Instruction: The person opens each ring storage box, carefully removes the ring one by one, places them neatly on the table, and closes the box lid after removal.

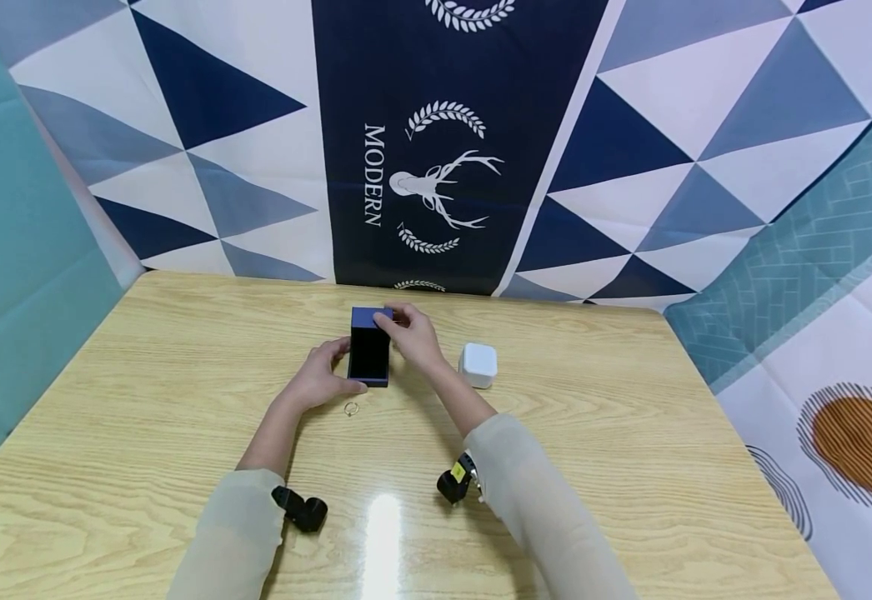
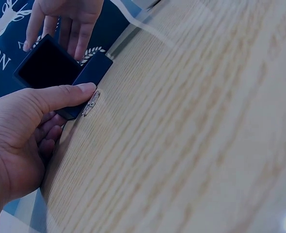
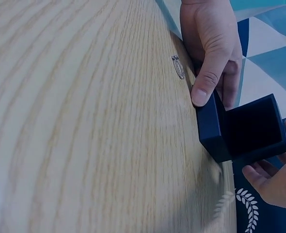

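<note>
A dark blue ring box [image 1: 371, 317] stands with its lid raised near the far side of the table, its black inside facing the person. My left hand [image 1: 318, 381] grips the lower part from the left, thumb along the front and fingers round the side. At the lid [image 3: 258, 127], my right hand [image 1: 415, 340] pinches the upper right edge between thumb and fingers. A small ring [image 1: 351, 408] with a stone-set band lies on the wood just in front of the box, close to the left thumb, as the left wrist view also shows.
A small white rounded box [image 1: 478, 364] stands right of the right hand on the wooden table [image 1: 631, 433]. Behind the table's far edge hangs a patterned cloth [image 1: 256, 125] with triangles and a deer head. Each wrist carries a small black camera [image 1: 307, 511].
</note>
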Demonstrator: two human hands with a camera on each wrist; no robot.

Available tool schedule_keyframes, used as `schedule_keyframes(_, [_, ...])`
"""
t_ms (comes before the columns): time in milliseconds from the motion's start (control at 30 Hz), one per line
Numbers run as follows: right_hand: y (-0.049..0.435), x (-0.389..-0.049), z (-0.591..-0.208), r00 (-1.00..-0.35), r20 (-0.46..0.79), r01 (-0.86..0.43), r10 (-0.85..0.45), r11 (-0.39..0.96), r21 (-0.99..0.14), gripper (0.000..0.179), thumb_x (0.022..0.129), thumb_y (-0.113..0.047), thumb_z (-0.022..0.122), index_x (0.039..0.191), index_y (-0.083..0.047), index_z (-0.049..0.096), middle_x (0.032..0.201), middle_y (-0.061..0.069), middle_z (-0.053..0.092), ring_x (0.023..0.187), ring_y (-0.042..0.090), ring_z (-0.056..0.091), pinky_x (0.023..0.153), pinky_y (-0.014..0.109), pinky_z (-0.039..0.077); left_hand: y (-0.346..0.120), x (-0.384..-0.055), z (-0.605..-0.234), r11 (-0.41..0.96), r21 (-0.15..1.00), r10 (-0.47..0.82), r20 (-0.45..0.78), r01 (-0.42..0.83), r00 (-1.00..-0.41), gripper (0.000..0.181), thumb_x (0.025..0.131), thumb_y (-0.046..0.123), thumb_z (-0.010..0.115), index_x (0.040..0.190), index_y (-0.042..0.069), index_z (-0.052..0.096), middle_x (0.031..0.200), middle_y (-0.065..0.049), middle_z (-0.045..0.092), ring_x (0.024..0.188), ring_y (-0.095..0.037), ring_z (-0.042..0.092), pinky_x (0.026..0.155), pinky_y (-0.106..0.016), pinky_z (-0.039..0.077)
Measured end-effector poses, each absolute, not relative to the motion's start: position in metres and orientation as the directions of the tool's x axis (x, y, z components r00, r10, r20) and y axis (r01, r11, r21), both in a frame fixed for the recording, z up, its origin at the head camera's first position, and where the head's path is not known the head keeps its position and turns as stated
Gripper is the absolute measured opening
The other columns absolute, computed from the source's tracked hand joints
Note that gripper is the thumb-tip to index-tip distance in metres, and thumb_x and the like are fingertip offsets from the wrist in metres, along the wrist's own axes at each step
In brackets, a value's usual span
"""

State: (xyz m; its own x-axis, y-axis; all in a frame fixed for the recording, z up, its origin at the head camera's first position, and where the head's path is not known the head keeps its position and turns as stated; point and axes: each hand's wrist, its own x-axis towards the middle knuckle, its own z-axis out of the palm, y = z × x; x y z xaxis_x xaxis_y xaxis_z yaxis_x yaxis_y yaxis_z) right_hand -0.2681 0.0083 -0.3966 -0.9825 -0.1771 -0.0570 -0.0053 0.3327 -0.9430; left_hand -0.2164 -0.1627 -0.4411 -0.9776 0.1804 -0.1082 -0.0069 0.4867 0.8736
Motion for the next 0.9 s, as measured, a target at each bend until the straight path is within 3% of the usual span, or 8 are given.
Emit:
schedule_keyframes(133, [0.0081, -0.2703, -0.3984, -0.981, -0.065, -0.005, -0.183, 0.357, -0.934, 0.048, 0.089, -0.034, 0.063, 0.130, -0.010, 0.056, 0.117, 0.010, 0.063, 0.105, 0.020, 0.057, 0.080, 0.026, 0.049, -0.1628, -0.2163, -0.4417, 0.484, 0.875, 0.180, -0.102, -0.002, -0.978, 0.087, 0.076, 0.016, 0.077, 0.145, 0.000, 0.027, 0.143, -0.021, 0.036, 0.135, -0.039, 0.031, 0.112, -0.047, 0.031])
schedule_keyframes(367, [0.0076, -0.2732, -0.3996, -0.979, -0.085, 0.013, -0.184, 0.362, -0.932, 0.045, 0.089, -0.033, 0.063, 0.127, -0.011, 0.058, 0.113, 0.009, 0.063, 0.094, 0.015, 0.055, 0.075, 0.022, 0.046, -0.1628, -0.2174, -0.4421, 0.474, 0.881, 0.177, -0.104, -0.008, -0.979, 0.086, 0.075, 0.015, 0.078, 0.145, 0.000, 0.029, 0.142, -0.020, 0.036, 0.135, -0.038, 0.031, 0.112, -0.046, 0.032])
schedule_keyframes(600, [0.0084, -0.2715, -0.4017, -0.978, -0.060, -0.009, -0.199, 0.330, -0.944, 0.044, 0.090, -0.030, 0.063, 0.127, -0.007, 0.058, 0.116, 0.011, 0.064, 0.102, 0.018, 0.058, 0.088, 0.029, 0.049, -0.1617, -0.2168, -0.4412, 0.469, 0.883, 0.183, -0.104, -0.007, -0.978, 0.086, 0.076, 0.014, 0.077, 0.145, 0.000, 0.028, 0.143, -0.021, 0.035, 0.135, -0.038, 0.030, 0.113, -0.046, 0.031])
schedule_keyframes(900, [0.0080, -0.2680, -0.4044, -0.980, -0.056, -0.002, -0.193, 0.288, -0.958, 0.047, 0.090, -0.029, 0.063, 0.130, -0.007, 0.055, 0.118, 0.010, 0.063, 0.107, 0.019, 0.058, 0.094, 0.032, 0.049, -0.1606, -0.2140, -0.4385, 0.479, 0.878, 0.178, -0.108, -0.010, -0.978, 0.086, 0.077, 0.014, 0.077, 0.145, 0.000, 0.027, 0.142, -0.022, 0.035, 0.134, -0.039, 0.030, 0.112, -0.048, 0.031])
